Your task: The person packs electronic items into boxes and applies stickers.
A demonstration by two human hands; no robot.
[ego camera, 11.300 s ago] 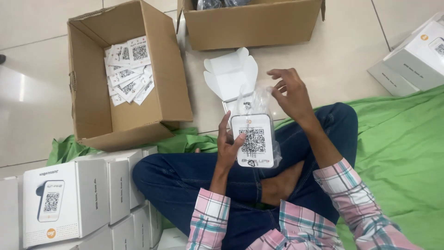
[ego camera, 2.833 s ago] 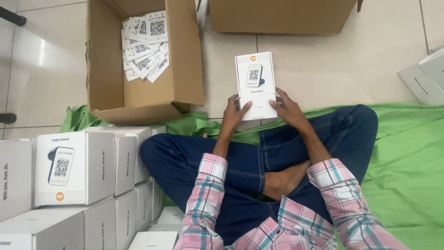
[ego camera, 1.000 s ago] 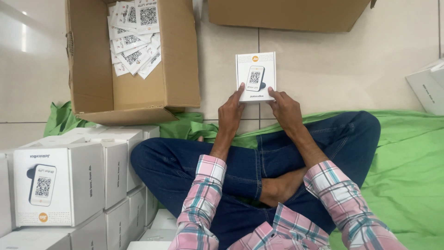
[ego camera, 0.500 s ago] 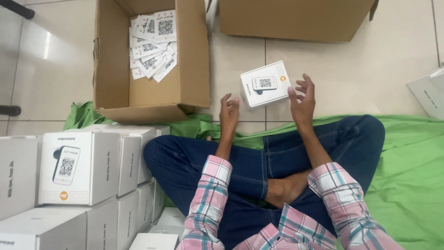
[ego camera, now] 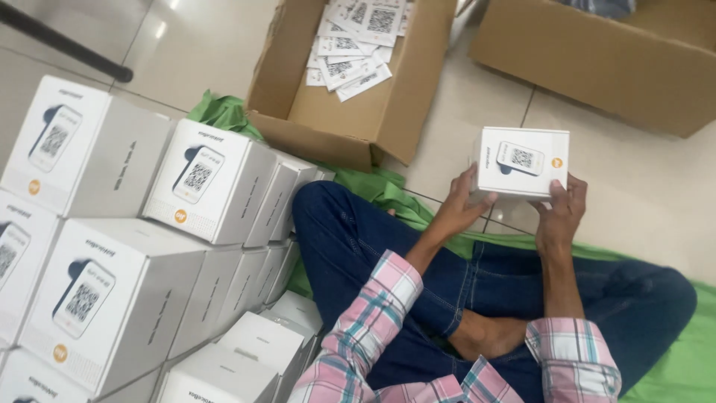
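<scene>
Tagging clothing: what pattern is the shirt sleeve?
Pink, white and teal plaid on the sleeve; the head view, the only one, shows it clearly.

A stack of white cardboard cartons (ego camera: 134, 246), each printed with a picture of a small device and an orange round mark, fills the left side in several tiers. Behind it an open brown corrugated box (ego camera: 347, 112) stands on the pale tiled floor (ego camera: 634, 186), holding a loose heap of white printed cards (ego camera: 354, 45). A second brown corrugated box (ego camera: 597, 60) sits just beside it at the upper right. A crumpled green cloth (ego camera: 224, 112) spreads under the cartons. A dark rod (ego camera: 67, 48) crosses the upper left corner.
</scene>
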